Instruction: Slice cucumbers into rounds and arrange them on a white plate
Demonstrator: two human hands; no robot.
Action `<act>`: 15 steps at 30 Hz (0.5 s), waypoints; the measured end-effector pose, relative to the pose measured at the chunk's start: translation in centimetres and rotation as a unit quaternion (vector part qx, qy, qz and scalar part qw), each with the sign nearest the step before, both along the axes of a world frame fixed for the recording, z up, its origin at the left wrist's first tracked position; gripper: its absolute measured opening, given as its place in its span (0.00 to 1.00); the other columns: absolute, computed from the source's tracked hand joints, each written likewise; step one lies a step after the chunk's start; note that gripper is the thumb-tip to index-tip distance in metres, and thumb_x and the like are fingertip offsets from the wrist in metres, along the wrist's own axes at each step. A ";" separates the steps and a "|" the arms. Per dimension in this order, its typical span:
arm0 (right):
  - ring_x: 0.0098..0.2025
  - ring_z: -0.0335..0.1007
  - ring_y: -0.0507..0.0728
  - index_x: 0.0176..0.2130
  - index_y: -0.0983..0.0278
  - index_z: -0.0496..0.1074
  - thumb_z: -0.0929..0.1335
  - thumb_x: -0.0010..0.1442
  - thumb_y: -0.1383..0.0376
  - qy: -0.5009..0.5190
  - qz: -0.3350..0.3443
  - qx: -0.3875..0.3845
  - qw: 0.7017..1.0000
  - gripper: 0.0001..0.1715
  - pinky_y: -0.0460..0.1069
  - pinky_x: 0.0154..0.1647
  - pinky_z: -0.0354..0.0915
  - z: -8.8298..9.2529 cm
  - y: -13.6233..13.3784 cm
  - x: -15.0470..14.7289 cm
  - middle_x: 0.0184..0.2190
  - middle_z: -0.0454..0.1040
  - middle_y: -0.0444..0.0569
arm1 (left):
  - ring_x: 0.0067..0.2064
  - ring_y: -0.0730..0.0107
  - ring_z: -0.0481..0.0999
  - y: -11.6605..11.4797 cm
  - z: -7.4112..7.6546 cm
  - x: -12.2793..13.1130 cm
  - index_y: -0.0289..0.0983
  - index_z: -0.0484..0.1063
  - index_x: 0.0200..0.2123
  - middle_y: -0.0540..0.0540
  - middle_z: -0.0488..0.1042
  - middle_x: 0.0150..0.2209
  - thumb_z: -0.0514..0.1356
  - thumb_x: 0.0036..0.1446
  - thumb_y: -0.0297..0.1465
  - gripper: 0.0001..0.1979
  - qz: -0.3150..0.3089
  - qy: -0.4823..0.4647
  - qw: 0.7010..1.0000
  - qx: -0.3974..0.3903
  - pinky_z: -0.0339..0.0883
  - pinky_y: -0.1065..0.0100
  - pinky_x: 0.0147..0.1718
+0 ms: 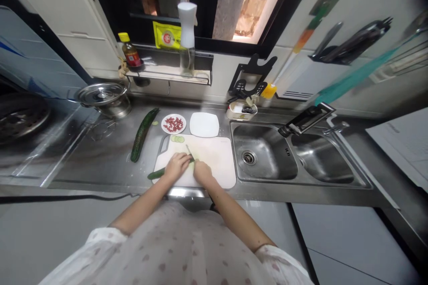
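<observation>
On the white cutting board [220, 160] lies a cut cucumber [156, 173], its dark green end sticking out past the board's left edge. My left hand [178, 167] is closed over it, fingers bent near its cut end. In my right hand [202, 173] I grip a knife [190, 151], its blade slanting up and left beside my left fingertips. The handle is hidden in my fist. Several pale cucumber slices [177, 139] overlap at the board's upper left. A whole cucumber [143, 136] rests on the steel counter to the left.
Behind the board stand a plate of chopped reddish pieces [173, 124] and a white square plate [204, 124]. A double sink [267, 174] borders the board on the right. At the back left is a lidded steel pot [112, 106]. Bottles line the rack [167, 75] above.
</observation>
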State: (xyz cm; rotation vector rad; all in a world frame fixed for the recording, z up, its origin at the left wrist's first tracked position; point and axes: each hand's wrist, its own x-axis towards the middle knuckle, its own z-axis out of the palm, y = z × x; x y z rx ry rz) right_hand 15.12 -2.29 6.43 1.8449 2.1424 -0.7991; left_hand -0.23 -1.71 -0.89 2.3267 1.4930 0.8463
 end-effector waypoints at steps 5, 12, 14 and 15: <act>0.48 0.72 0.56 0.53 0.68 0.64 0.58 0.63 0.74 0.002 0.003 0.005 1.000 0.20 0.48 0.46 0.63 -0.3 -0.4 0.3 0.43 0.75 0.59 | 0.43 0.65 0.69 -0.1 0.2 0.1 0.41 0.75 0.46 0.45 0.74 0.42 0.55 0.62 0.31 0.12 0.002 -0.003 1.000 0.004 0.66 0.63 0.46; 0.47 0.73 0.57 0.51 0.68 0.64 0.57 0.62 0.76 -0.027 0.009 -0.016 0.999 0.19 0.48 0.43 0.64 -0.2 -2.1 1.4 0.42 0.75 0.59 | 0.43 0.64 0.69 -0.1 0.3 0.0 0.41 0.75 0.46 0.45 0.74 0.42 0.54 0.63 0.31 0.12 -0.003 -0.011 1.000 0.005 0.66 0.63 0.44; 0.48 0.73 0.57 0.51 0.68 0.63 0.58 0.62 0.75 -0.031 0.005 -0.021 0.999 0.18 0.48 0.44 0.64 -0.2 -2.5 1.6 0.42 0.75 0.59 | 0.43 0.65 0.69 0.0 0.3 0.0 0.41 0.75 0.46 0.45 0.74 0.42 0.54 0.63 0.31 0.12 -0.003 -0.014 1.000 0.004 0.67 0.62 0.44; 0.47 0.73 0.57 0.51 0.68 0.63 0.58 0.63 0.75 -0.032 0.003 -0.023 0.999 0.18 0.48 0.44 0.64 -0.2 -2.6 1.7 0.42 0.75 0.59 | 0.43 0.65 0.69 0.0 0.3 0.0 0.41 0.75 0.46 0.44 0.74 0.42 0.54 0.63 0.31 0.12 -0.003 -0.014 1.000 0.003 0.67 0.62 0.44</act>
